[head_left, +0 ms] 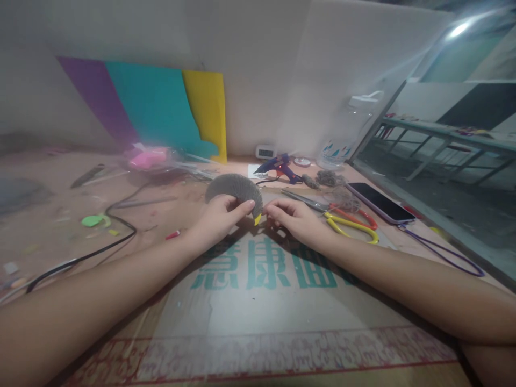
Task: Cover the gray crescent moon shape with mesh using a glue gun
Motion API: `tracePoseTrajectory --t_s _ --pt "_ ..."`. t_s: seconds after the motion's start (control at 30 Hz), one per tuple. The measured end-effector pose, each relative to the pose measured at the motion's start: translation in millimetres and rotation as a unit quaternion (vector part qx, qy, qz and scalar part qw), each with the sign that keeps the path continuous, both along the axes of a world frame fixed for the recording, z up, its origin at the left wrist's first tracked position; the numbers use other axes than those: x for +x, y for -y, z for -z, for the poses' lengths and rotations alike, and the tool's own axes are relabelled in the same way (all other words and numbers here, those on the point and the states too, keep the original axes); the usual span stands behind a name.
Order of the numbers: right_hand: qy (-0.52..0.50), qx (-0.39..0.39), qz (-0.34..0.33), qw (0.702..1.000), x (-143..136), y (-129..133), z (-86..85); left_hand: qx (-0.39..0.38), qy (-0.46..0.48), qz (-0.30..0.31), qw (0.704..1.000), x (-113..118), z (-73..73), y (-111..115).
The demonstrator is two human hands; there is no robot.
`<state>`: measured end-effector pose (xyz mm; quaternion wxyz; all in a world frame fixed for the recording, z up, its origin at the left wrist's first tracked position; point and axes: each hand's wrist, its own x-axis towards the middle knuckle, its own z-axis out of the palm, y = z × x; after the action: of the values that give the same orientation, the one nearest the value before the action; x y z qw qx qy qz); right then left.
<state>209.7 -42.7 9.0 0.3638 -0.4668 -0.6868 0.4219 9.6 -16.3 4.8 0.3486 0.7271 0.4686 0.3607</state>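
A grey, finely ribbed, curved craft piece [237,188] with a small yellow tip [258,219] is held just above the table. My left hand [221,215] is closed on its near side, the thumb pressed along the ribs. Close to the yellow tip, my right hand [292,217] has thumb and fingers pinched together. Whatever sits in that pinch is too small or hidden to make out. Scissors [350,220] with yellow and orange handles lie beyond my right wrist, blades pointing to the back left.
A blue glue gun [280,167] lies at the back before a small digital clock [266,152]. Grey fuzzy tufts [330,177] and a phone [381,203] are at right. A black cable [116,242] crosses the left side. A plastic jug [342,134] stands behind.
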Motion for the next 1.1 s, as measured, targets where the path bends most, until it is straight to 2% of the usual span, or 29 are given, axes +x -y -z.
tracePoseTrajectory --t_s 0.13,0.3,0.47,0.57,0.63,0.73,0.9,0.97,1.07,1.1 --pt "0.047 0.04 -0.012 0.998 -2 1 -1.0 -0.003 0.017 -0.01 1.0 0 0.0 0" --pt "0.165 0.099 -0.039 0.98 -1 -1 -8.0 0.0 0.033 -0.015 0.999 -2 2.7 -3" --pt "0.253 0.051 -0.1 0.961 16 -7 -36.1 -0.028 0.058 -0.029 0.997 -2 3.0 -4" --pt "0.306 0.045 -0.103 0.945 34 -14 -56.9 -0.065 0.078 -0.036 0.994 -2 3.4 -3" --pt "0.328 0.057 -0.084 0.939 46 -21 -66.4 -0.068 0.086 -0.045 0.993 -2 4.2 -4" --pt "0.385 0.112 -0.003 0.916 62 -35 -70.4 -0.05 0.077 -0.054 0.994 -1 6.0 -7" --pt "0.511 0.168 0.142 0.831 81 -67 -58.5 -0.033 0.037 -0.067 0.997 -1 10.2 -11" --pt "0.499 0.162 0.152 0.837 83 -82 -53.5 -0.024 0.026 -0.065 0.997 -2 12.6 -13" --pt "0.414 0.145 0.135 0.889 80 -106 -47.7 -0.011 0.027 -0.061 0.998 -3 15.1 -14" --pt "0.397 0.143 0.128 0.897 78 -113 -45.7 -0.01 0.029 -0.057 0.998 -3 15.3 -14"
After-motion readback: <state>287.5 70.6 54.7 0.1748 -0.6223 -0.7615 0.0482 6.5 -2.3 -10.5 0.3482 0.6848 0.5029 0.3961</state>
